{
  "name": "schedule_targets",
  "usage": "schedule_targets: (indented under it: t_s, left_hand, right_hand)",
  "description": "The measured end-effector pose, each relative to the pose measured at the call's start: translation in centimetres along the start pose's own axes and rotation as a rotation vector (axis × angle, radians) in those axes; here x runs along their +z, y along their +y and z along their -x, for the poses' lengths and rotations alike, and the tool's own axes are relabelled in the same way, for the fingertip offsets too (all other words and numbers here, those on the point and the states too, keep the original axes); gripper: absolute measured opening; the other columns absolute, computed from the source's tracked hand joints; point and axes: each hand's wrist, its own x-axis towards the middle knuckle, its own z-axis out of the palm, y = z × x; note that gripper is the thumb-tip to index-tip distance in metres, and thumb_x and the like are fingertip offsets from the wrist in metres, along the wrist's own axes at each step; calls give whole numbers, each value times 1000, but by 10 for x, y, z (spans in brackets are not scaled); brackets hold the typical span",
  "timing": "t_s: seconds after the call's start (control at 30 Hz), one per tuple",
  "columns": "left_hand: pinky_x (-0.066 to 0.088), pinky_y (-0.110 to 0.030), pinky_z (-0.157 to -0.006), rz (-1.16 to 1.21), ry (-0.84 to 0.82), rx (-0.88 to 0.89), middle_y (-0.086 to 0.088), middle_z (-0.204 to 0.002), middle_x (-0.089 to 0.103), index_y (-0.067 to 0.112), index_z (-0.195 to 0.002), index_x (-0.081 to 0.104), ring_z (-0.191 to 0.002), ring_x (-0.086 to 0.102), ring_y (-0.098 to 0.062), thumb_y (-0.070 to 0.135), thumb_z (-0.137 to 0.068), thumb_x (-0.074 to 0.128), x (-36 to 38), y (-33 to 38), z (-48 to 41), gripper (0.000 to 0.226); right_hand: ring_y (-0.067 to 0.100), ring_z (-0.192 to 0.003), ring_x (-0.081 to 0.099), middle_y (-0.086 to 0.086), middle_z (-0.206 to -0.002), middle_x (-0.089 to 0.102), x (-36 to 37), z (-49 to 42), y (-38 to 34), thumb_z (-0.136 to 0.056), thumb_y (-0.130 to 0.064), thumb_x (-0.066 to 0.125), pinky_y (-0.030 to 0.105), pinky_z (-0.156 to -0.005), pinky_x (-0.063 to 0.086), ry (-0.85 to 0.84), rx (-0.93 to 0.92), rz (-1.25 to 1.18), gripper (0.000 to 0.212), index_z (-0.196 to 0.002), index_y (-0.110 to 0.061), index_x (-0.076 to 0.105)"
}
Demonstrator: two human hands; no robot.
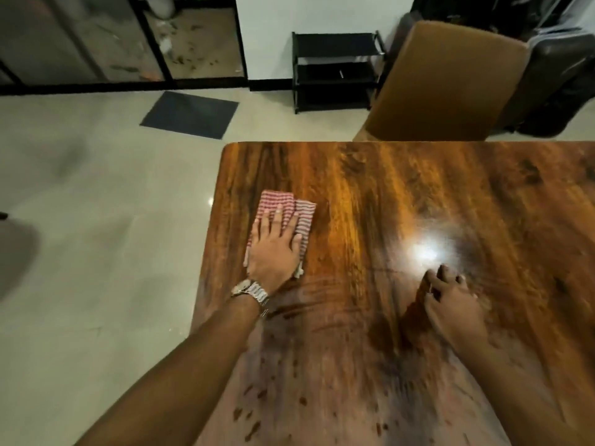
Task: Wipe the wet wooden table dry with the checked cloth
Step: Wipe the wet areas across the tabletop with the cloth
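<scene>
A folded red-and-white checked cloth (pixel 294 210) lies on the glossy wooden table (pixel 402 194), close to its left edge. My left hand (pixel 275 246) presses flat on top of the cloth, fingers spread, with a metal watch on the wrist. My right hand (pixel 450 300) rests on the bare tabletop to the right, fingers curled down onto the wood and holding nothing. Water streaks and droplets (pixel 289 365) cover the near part of the table between my arms. The far part looks shiny, with a bright lamp glare (pixel 425 252).
A brown padded chair (pixel 444 82) stands against the table's far edge. A black shoe rack (pixel 335 72) and a dark floor mat (pixel 190 114) sit on the pale tiled floor beyond. Dark luggage (pixel 560 85) stands at the far right.
</scene>
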Motion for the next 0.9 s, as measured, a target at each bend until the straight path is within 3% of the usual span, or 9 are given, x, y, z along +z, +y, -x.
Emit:
schedule_targets:
  t_s: [0.33,0.5,0.67,0.8,0.9]
  left_hand:
    - [1,-52,-128,76,38,-230,-8,-171,10,31,-163,12,-157,5,-36,50,-106,20,9,-63,89,60]
    - [3,-55,-127,58,37,-374,-12,-170,10,25,-163,16,-157,4,-38,51,-101,11,16,-57,132,67]
    - [12,-62,-123,27,66,-389,-21,-166,22,19,-161,22,-152,16,-46,43,-101,18,23,6,134,65]
    - [6,-59,-125,25,57,-214,-18,-168,15,20,-162,19,-155,10,-43,42,-103,20,40,99,122,63]
    - [2,-58,-125,54,40,-58,-16,-169,11,21,-161,22,-155,7,-41,40,-103,25,53,186,109,61]
  right_hand:
    - [32,-151,16,5,-166,16,-1,2,11,-95,-18,46,54,-109,38,-15,-68,79,58,-151,-22,36]
    - [32,-146,28,5,-163,24,-9,1,18,-96,-24,44,48,-105,43,-31,-121,118,55,-150,-25,38]
    - [29,-139,41,2,-159,35,-25,-12,53,-97,-22,46,38,-106,43,-29,-150,14,49,-146,-23,48]
    - [35,-130,51,9,-155,42,-35,-9,112,-93,-13,49,41,-101,46,53,-56,-55,48,-141,-18,54]
    - [33,-136,45,7,-157,39,-43,0,155,-92,-9,49,42,-101,46,77,-22,-85,50,-141,-18,54]
